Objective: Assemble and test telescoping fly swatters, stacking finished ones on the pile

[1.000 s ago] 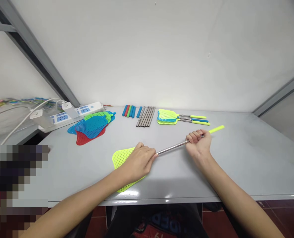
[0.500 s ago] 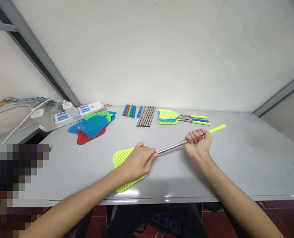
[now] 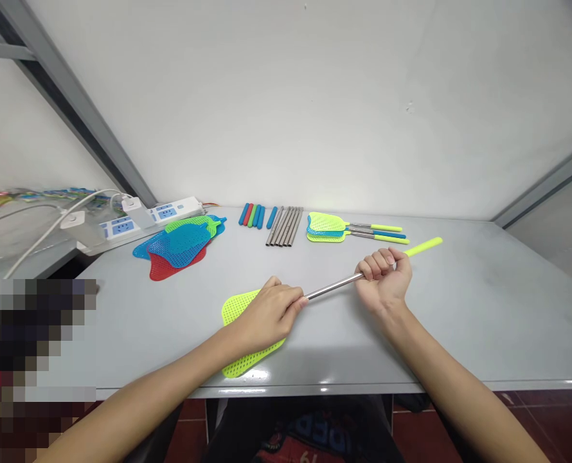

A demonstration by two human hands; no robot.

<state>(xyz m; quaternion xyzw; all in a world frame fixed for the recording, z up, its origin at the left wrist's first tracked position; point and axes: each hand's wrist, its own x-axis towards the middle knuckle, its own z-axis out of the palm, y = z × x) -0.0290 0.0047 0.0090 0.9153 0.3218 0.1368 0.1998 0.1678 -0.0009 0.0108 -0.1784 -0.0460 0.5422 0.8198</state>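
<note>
Head view: the grey worktop [image 3: 459, 302] is smooth and glossy, so a hard pull could make the yellow-green swatter lying diagonally near its front edge skid, and its paddle [image 3: 238, 308] could catch there. That paddle is thin, perforated plastic with rounded corners; pressure from the left hand [image 3: 276, 312] might crease it. The fingers of this hand close over its neck, where it meets a slim, shiny metal shaft [image 3: 334, 285]. Those of the right hand [image 3: 385, 273] curl narrowly around the shaft beside the ribless yellow grip [image 3: 424, 246]; uneven force or a twist could bend the tube, or a slick surface let it slide. Behind lie overlapping mesh paddles [image 3: 180, 244], flat and floppy-looking, then three swatters [image 3: 327, 222] stacked together, straight steel tubes [image 3: 295, 228] that could roll if bumped, and stubby, matt coloured grips [image 3: 254, 216].
</note>
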